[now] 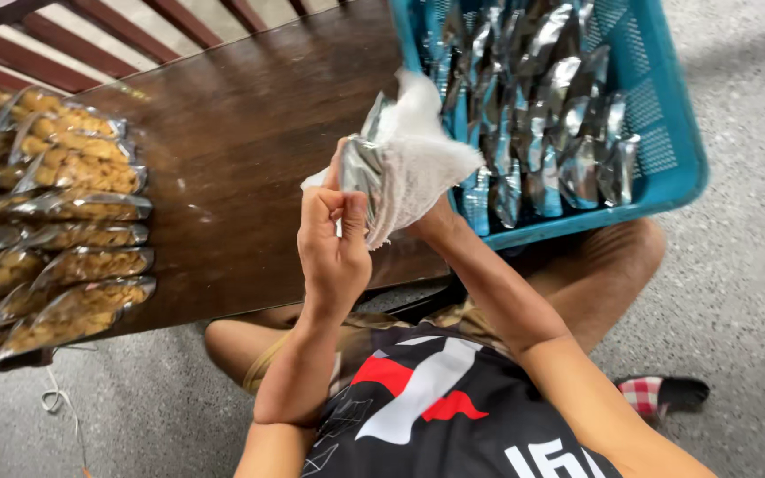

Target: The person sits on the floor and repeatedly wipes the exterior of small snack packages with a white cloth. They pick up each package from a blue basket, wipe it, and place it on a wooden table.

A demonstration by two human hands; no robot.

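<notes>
Nearest the body, the left hand [334, 239] is raised with forearm upright, fingers pinched on the lower edge of a silver foil pouch [363, 168] whose long axis runs up and away. The right hand [431, 217] sits just behind — mostly hidden under a white mesh cloth [418, 146] pressed against the pouch, its grip unclear. Beyond lie the dark wooden counter [250, 133], filled snack pouches [64, 221] at left, and a blue plastic basket [675, 150] of foil pouches.

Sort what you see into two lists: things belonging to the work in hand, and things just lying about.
In the work:
left hand, pinching the pouch
silver pouch
white cloth, wrapped round the pouch; right hand hidden under it
blue crate of silver pouches
filled snack bags on the wooden table

Lying about:
checked slipper
white string on the floor
</notes>
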